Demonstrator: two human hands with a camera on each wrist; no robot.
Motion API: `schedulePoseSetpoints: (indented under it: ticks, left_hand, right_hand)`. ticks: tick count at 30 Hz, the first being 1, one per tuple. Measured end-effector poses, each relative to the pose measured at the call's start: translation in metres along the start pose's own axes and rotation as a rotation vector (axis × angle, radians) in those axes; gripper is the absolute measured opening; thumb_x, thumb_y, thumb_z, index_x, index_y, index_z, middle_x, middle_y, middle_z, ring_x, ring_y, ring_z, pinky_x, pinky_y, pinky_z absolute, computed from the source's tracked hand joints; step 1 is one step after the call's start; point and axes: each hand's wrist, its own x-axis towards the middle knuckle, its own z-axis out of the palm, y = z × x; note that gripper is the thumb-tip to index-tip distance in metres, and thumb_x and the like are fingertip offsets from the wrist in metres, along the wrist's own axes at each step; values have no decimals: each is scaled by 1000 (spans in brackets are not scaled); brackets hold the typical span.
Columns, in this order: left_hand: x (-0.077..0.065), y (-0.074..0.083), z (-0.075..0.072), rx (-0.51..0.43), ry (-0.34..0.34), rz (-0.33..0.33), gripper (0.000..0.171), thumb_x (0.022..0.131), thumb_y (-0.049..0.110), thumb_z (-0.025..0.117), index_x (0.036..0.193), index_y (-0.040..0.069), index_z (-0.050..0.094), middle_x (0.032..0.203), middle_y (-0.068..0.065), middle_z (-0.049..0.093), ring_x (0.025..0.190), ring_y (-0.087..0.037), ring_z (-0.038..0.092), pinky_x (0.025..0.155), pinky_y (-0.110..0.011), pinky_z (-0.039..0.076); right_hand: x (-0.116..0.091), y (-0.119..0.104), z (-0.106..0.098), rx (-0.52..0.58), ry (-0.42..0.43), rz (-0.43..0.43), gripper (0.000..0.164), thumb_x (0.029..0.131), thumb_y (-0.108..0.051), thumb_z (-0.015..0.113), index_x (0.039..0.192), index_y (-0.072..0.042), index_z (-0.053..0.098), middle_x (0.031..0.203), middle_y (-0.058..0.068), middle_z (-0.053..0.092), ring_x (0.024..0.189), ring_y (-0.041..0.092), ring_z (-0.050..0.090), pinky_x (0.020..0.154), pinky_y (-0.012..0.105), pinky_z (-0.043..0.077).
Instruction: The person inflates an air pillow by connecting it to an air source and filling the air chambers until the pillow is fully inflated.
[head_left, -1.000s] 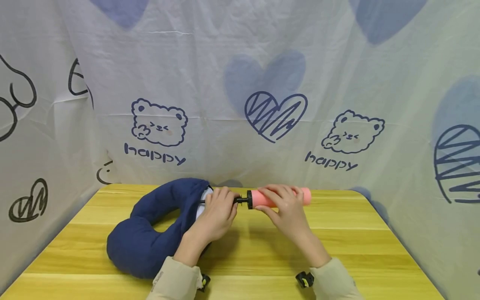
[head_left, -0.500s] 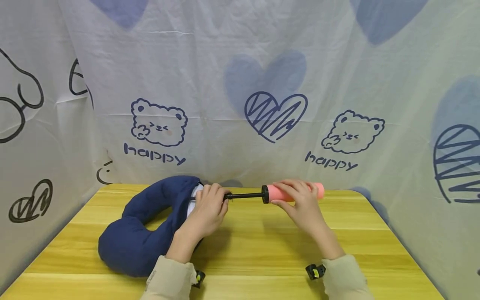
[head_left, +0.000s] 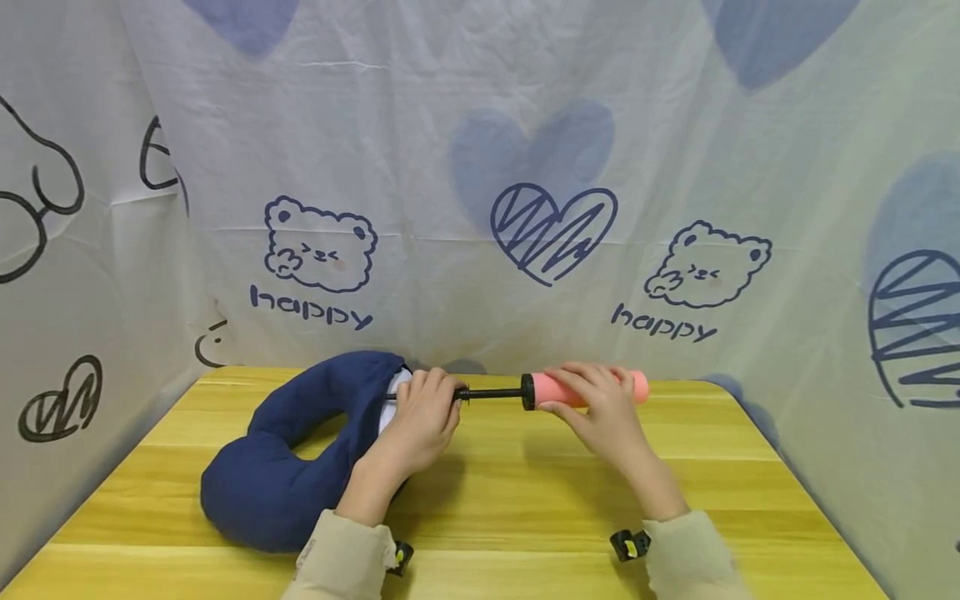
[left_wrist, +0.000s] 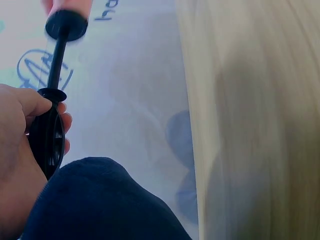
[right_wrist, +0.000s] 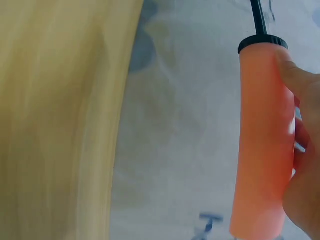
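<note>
A hand pump with a pink barrel (right_wrist: 262, 140) and a black rod (head_left: 495, 393) lies level between my two hands, part of its rod drawn out. My right hand (head_left: 603, 408) grips the barrel, thumb near its black end cap (right_wrist: 262, 42). Curled round the black handle (left_wrist: 47, 135) at the rod's other end is my left hand (head_left: 427, 412). Left of that hand sits a navy U-shaped neck pillow (head_left: 262, 492), its cover parted at one end over a white lining (head_left: 395, 387). A thin black tube runs from the left hand to that white part.
The wooden table (head_left: 525, 517) ends at a far edge behind the hands. A white curtain (head_left: 435, 283) printed with hearts and bears hangs behind it and at both sides.
My right hand has moved right with the barrel, baring more rod, then held nearly still. My left hand and the pillow shifted a little left, then slightly back right.
</note>
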Motion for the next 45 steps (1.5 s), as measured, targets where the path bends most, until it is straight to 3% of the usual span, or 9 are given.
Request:
schedulePoseSetpoints:
  ticks: [8, 15, 24, 33, 45]
  left_hand:
    - [2, 11, 10, 20, -5, 15, 20, 108, 12, 51, 123, 6, 62, 116, -9, 56, 111, -31, 43, 87, -45, 31]
    - [2, 19, 14, 18, -23, 42, 19, 107, 11, 51, 123, 5, 61, 113, -8, 55, 106, -29, 42, 84, -43, 30]
    - [2, 21, 14, 17, -32, 35, 21, 108, 13, 53, 125, 5, 61, 114, -8, 56, 106, -28, 43, 85, -42, 31]
    - [1, 18, 12, 8, -10, 31, 21, 107, 14, 53, 125, 5, 62, 118, -8, 58, 110, -29, 45, 89, -44, 33]
    - [1, 8, 3, -5, -7, 1, 24, 109, 16, 52, 128, 6, 61, 121, -8, 57, 110, -29, 42, 89, -45, 31]
  right_hand:
    - [2, -27, 20, -12, 79, -86, 50, 81, -38, 85, 122, -10, 76, 116, 10, 73, 109, 34, 65, 94, 64, 34]
    - [2, -36, 26, -2, 128, -131, 55, 92, -55, 67, 118, -9, 77, 114, 11, 74, 106, 35, 66, 90, 62, 34]
    - [0, -38, 25, 2, 102, -111, 49, 81, -38, 84, 119, -9, 76, 116, 10, 73, 109, 34, 65, 92, 62, 33]
    - [2, -36, 22, 4, 86, -108, 48, 84, -38, 82, 122, -9, 75, 117, 11, 73, 108, 34, 65, 94, 64, 33]
    - [3, -21, 9, -4, 42, -44, 51, 79, -30, 89, 125, -12, 75, 122, 8, 72, 116, 32, 63, 101, 65, 31]
